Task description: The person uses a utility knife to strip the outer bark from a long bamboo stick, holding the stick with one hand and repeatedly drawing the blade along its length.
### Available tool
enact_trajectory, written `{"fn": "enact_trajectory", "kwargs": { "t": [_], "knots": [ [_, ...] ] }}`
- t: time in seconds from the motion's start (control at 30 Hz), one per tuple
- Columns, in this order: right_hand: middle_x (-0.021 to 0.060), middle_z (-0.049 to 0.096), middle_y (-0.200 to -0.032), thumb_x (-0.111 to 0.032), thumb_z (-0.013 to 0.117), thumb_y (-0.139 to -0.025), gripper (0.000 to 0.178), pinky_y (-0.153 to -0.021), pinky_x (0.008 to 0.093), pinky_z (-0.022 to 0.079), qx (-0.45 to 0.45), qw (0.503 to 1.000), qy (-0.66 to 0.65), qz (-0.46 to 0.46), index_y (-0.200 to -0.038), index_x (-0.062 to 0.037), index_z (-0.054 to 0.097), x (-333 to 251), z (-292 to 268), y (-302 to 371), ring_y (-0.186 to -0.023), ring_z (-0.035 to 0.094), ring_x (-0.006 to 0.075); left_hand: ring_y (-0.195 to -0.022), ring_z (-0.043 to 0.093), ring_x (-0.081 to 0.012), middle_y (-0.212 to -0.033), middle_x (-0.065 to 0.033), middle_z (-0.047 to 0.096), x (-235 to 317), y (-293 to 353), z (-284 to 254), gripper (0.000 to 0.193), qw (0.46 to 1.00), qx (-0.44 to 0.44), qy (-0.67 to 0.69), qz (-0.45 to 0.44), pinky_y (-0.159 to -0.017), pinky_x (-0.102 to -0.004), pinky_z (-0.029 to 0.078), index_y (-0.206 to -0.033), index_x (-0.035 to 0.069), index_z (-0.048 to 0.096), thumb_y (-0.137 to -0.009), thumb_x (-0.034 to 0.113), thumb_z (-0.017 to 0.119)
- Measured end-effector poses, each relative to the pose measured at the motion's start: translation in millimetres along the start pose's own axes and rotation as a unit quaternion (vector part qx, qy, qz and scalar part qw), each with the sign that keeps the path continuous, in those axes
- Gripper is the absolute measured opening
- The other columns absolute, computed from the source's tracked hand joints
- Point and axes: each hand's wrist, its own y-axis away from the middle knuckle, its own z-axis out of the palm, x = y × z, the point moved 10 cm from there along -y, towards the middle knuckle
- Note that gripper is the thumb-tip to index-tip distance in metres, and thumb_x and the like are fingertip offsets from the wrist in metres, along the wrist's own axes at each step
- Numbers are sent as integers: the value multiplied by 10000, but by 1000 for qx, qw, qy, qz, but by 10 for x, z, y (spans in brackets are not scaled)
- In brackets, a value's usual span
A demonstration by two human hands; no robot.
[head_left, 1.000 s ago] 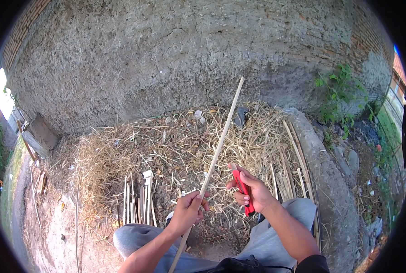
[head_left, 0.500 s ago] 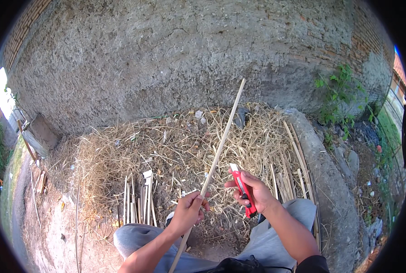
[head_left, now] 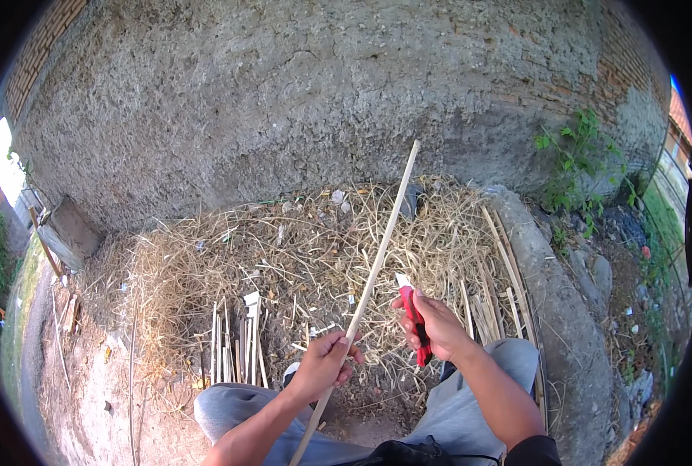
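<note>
My left hand [head_left: 324, 363] is closed round the lower part of a long, pale strip of split bamboo or wood [head_left: 383, 247]. The strip slants from between my legs up and to the right, its far end in front of the wall. In my right hand [head_left: 437, 324] is a red utility knife [head_left: 414, 317] with a short length of blade showing at the top. The blade points up and away, a little to the right of the strip and apart from it. My fingers wrap the knife's handle and hide part of it.
Dry shavings [head_left: 206, 264] cover the ground up to a rough grey wall [head_left: 299, 101]. Several cut strips [head_left: 241, 342] lie by my left knee. More long strips [head_left: 509, 256] lie along a concrete edge [head_left: 548, 311] on the right. A green plant [head_left: 582, 159] grows against the wall.
My right hand has turned the knife, so its handle shows more edge-on, and the blade has shifted slightly right. The strip's far end has dropped a little; my left hand still holds it.
</note>
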Motion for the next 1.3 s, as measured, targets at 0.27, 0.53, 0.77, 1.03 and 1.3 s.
{"fn": "enact_trajectory", "kwargs": {
  "t": [0.27,0.53,0.77,1.03,1.3],
  "knots": [
    [35,607,-810,-298,436,-1063,341,-541,268,467,73,978,168,-98,-1227,-32,572,-88,-120,-58,-591,565,92,-534,416,-71,-838,-91,580,-61,-41,-7,304,999,7,37,18,-448,-222,366,-1215,-32,516,-1077,194,366],
    [82,696,-788,-248,517,-998,314,-568,375,535,184,710,595,-328,-1270,-139,630,-529,198,243,-588,649,270,-507,425,-70,-753,-57,571,-122,-29,-9,293,999,29,17,-21,-430,-226,367,-1112,-45,538,-1073,203,389],
    [90,729,-870,-275,636,-928,270,-592,372,552,139,738,563,-346,-1150,-135,702,-493,356,293,-663,692,251,-534,437,-51,-740,-47,607,-184,-61,-34,307,996,64,-67,11,-468,-222,366,-1134,-50,604,-1063,184,418],
    [52,710,-821,-254,722,-878,184,-571,359,540,137,744,548,-356,-989,-107,731,-387,290,273,-640,680,240,-558,459,-46,-705,-7,586,-146,-106,-41,301,978,83,-166,92,-515,-228,398,-1096,-44,629,-1057,173,424],
    [75,691,-757,-201,767,-845,169,-492,308,499,153,712,553,-404,-915,-51,738,-458,451,379,-551,633,199,-552,461,-52,-672,7,561,-78,-61,-19,289,975,91,-180,99,-511,-242,391,-1035,-34,639,-1050,172,437]
  ]
}}
